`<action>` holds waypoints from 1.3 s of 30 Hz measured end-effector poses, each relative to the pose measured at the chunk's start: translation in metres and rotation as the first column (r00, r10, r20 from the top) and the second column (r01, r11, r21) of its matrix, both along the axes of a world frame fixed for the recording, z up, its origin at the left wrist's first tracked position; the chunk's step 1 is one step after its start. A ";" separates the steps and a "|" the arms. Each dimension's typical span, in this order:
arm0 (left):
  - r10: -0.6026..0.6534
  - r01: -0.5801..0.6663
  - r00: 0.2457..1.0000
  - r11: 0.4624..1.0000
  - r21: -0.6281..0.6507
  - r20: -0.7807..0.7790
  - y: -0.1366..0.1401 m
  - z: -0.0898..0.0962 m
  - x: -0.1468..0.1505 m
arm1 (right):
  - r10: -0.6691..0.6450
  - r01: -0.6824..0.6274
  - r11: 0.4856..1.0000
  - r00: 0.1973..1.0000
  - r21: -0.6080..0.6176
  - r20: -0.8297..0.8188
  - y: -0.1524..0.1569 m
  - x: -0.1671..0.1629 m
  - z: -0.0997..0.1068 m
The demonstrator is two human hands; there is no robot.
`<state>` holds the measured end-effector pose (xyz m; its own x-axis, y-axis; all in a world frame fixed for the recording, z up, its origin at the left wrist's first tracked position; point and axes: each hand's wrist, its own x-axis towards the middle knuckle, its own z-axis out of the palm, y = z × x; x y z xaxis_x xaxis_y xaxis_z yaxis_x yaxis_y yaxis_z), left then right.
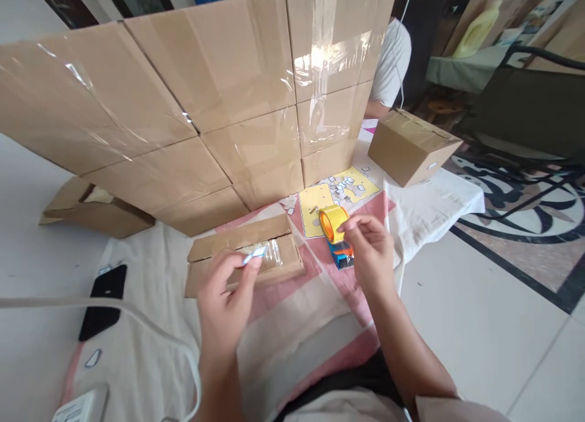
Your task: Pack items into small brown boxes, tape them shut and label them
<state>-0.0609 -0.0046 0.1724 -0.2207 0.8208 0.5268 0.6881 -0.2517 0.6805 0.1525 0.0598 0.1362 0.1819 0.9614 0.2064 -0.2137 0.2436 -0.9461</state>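
My left hand point(231, 300) pinches a small white paper piece with a blue edge point(256, 254) between thumb and index finger. Below it lies a flat cardboard box point(242, 236) with clear tape across its middle. My right hand point(370, 251) is closed, thumb and index fingertip together; whatever they may grip is too small to make out. Just beside those fingertips stands a tape dispenser, its base blue point(337, 255), with a yellow tape roll point(337, 218) on it. Whether the fingers touch the roll I cannot tell.
Taped cardboard boxes point(256, 129) form a wall ahead. Yellow sheets point(315, 196) with white cutouts lie at its foot. Another box point(411, 147) stands right, near a person's white sleeve point(393, 59). At left are a black phone point(104, 300), a white cable point(150, 327) and an opened box point(105, 214).
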 end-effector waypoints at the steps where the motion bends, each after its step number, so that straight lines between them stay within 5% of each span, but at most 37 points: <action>1: 0.038 -0.038 0.999 0.999 -0.005 -0.019 -0.004 -0.001 -0.007 | 0.090 -0.090 0.996 0.996 -0.018 -0.026 0.000 -0.003 -0.003; 4: 0.001 -0.007 0.994 0.999 -0.052 -0.113 -0.009 -0.001 -0.013 | 0.395 -0.394 0.917 0.918 0.061 -0.019 -0.005 -0.024 -0.003; 6: -0.092 0.078 0.982 0.993 -0.090 -0.164 -0.011 0.002 -0.007 | 0.465 -0.474 0.866 0.881 0.160 0.089 -0.011 -0.037 0.005; 9: -0.146 0.123 0.973 0.984 -0.129 -0.181 -0.020 0.004 -0.001 | 0.377 -0.409 0.875 0.911 0.257 0.166 -0.014 -0.039 0.019; 11: -0.071 0.052 0.988 0.990 -0.135 -0.139 -0.031 0.002 -0.007 | 0.176 -0.185 0.942 0.983 0.279 0.055 -0.011 -0.029 0.023; 14: 0.152 -0.154 0.988 0.984 -0.095 -0.019 -0.043 -0.008 -0.030 | 0.043 -0.056 0.979 0.997 0.198 0.065 -0.003 -0.016 0.015; 19: 0.398 -0.415 0.902 0.906 0.080 0.167 -0.020 -0.026 -0.072 | 0.395 -0.391 0.919 0.901 -0.060 0.179 0.005 -0.025 -0.019; 24: 0.322 -0.314 0.922 0.947 -0.072 0.215 0.003 -0.034 -0.083 | 0.538 -0.524 0.834 0.842 -0.173 0.039 0.014 -0.034 -0.037; 29: 0.299 -0.298 0.944 0.954 -0.029 0.139 0.001 -0.040 -0.081 | 0.587 -0.607 0.762 0.795 -0.227 -0.156 0.018 -0.039 -0.045; 35: 0.292 -0.291 0.951 0.956 -0.023 0.097 0.001 -0.043 -0.086 | 0.485 -0.473 0.852 0.874 -0.225 -0.005 0.013 -0.047 -0.062; 39: 0.307 -0.307 0.949 0.952 -0.016 0.073 0.000 -0.045 -0.087 | 0.471 -0.442 0.855 0.881 -0.273 0.050 0.012 -0.048 -0.068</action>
